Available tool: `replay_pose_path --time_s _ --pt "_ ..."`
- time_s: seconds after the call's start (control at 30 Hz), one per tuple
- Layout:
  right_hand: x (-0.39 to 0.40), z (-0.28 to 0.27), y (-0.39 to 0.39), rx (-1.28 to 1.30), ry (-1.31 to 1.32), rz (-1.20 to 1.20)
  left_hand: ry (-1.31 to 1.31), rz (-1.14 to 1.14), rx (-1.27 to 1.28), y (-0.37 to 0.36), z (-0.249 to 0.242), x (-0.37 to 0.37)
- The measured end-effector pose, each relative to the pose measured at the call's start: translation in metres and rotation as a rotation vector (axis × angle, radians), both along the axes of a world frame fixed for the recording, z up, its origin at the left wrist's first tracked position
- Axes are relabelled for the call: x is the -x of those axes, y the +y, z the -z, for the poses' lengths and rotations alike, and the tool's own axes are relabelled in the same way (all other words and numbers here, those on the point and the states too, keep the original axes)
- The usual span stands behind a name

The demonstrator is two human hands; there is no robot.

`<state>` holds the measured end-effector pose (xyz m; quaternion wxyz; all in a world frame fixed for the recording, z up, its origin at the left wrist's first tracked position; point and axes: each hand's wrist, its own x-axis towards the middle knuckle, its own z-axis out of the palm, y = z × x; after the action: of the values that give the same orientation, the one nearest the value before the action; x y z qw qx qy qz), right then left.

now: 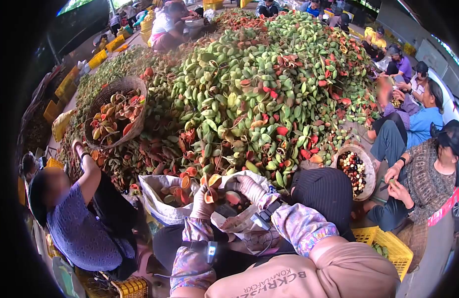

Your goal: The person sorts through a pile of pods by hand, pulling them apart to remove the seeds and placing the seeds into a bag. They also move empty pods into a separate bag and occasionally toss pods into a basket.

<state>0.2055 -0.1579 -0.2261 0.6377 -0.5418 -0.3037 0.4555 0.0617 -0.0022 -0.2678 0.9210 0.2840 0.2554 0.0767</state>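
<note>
Opened orange pod shells (211, 187) are held in my gloved left hand (203, 202), its fingers wrapped round them, above a white sack (162, 211) with red and orange husks in it. To the right, my gloved right hand (245, 187) is over the sack's edge, bent downward. Its fingertips are too blurred to make out, so what it holds, if anything, cannot be seen. Just beyond both hands rises a large heap of green and red pods (239, 99).
A wicker basket of husks (141, 121) rests on the heap at left. A round basket of dark and pale seeds (371, 179) stands at right. Yellow crates (401, 253) are nearby. One person sits close at left, several along the right, others behind the heap.
</note>
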Motion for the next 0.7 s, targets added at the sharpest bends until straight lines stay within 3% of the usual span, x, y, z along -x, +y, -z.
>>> replay_pose_path --time_s 0.07,0.1,0.17,0.23,0.3,0.33,0.37,0.43,0.47,0.57,0.6,0.63,0.7 --pt "0.008 -0.065 -0.012 0.432 0.146 0.109 0.125 -0.028 0.008 -0.011 -0.032 -0.002" --pt "0.01 -0.062 -0.011 0.433 0.147 0.106 0.127 -0.03 0.009 -0.015 -0.046 -0.005" --pt "0.016 -0.058 -0.012 0.0 0.077 0.26 0.168 -0.139 0.147 -0.02 -0.061 -0.009" --pt "0.018 -0.062 -0.014 0.086 0.142 0.316 0.072 -0.115 0.104 -0.018 -0.046 -0.005" --pt "0.019 -0.073 -0.015 0.249 0.276 0.435 0.39 -0.243 -0.18 -0.023 -0.056 -0.004" --pt "0.014 -0.061 -0.013 0.307 0.223 0.377 0.443 -0.345 -0.371 -0.02 -0.037 -0.004" --pt "0.013 -0.059 -0.014 0.309 0.221 0.371 0.443 -0.351 -0.368 -0.023 -0.043 -0.002" --pt "0.013 -0.056 -0.018 0.283 0.422 0.365 0.459 -0.306 -0.536 -0.028 -0.055 0.001" --pt "0.011 -0.049 -0.018 0.216 0.584 0.36 0.453 -0.235 -0.432 -0.017 -0.027 0.003" --pt "0.013 -0.042 -0.018 0.231 0.567 0.476 0.357 -0.075 -0.334 -0.042 0.006 0.002" --pt "0.018 -0.054 -0.018 0.266 0.483 0.469 0.452 0.516 -0.097 -0.047 -0.085 0.005" --pt "0.02 -0.052 -0.017 0.268 0.482 0.468 0.339 0.445 0.13 -0.055 -0.074 0.0" --pt "0.023 -0.042 -0.013 0.395 0.166 0.241 0.321 0.327 0.192 -0.059 -0.061 -0.007"
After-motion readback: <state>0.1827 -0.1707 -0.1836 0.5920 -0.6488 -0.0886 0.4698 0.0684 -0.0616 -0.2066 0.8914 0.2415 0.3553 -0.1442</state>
